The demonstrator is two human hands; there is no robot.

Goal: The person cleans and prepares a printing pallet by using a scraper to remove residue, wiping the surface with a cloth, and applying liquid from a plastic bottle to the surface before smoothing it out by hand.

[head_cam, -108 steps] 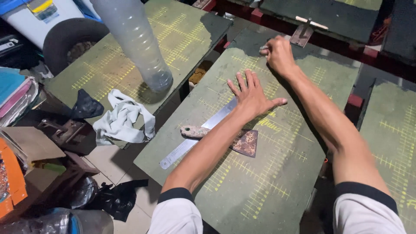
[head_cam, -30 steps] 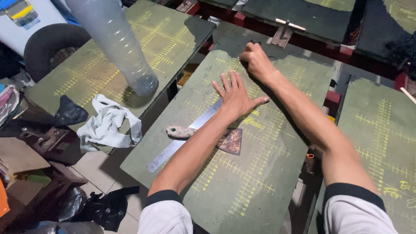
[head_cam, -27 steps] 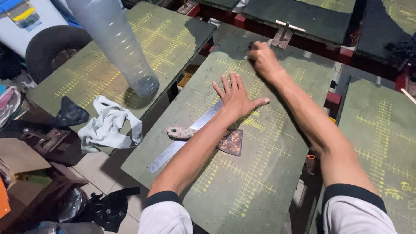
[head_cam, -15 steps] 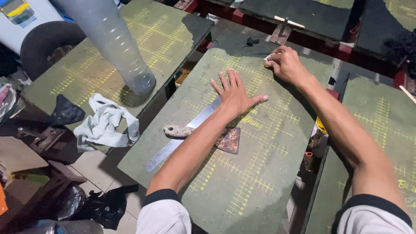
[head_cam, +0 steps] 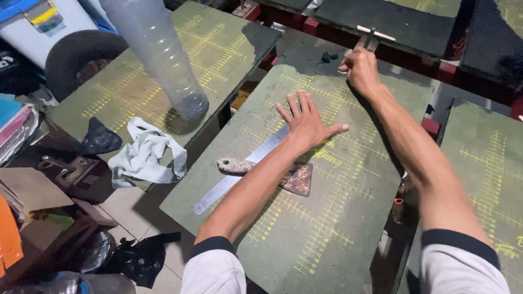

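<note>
My left hand (head_cam: pixel 306 121) lies flat with fingers spread on a green board marked with yellow lines (head_cam: pixel 327 218), pressing down on the upper end of a long metal ruler (head_cam: pixel 234 177). A rusty scraper with a worn handle (head_cam: pixel 291 177) rests on the board under my left forearm. My right hand (head_cam: pixel 359 68) is closed at the board's far edge, holding something small and pale that I cannot make out. A small dark lump (head_cam: pixel 328 56) sits just left of that hand.
A tall clear plastic bottle (head_cam: pixel 158 54) stands on a second green board (head_cam: pixel 152 76) at left, with a white rag (head_cam: pixel 144 155) over its near edge. Further green boards (head_cam: pixel 485 163) lie right and behind. Clutter and black bags (head_cam: pixel 136 258) fill the lower left floor.
My right hand has moved along the board's far edge, drawing right and nearer half a second ago, then reaching back up to the far edge. My left hand stays flat on the ruler.
</note>
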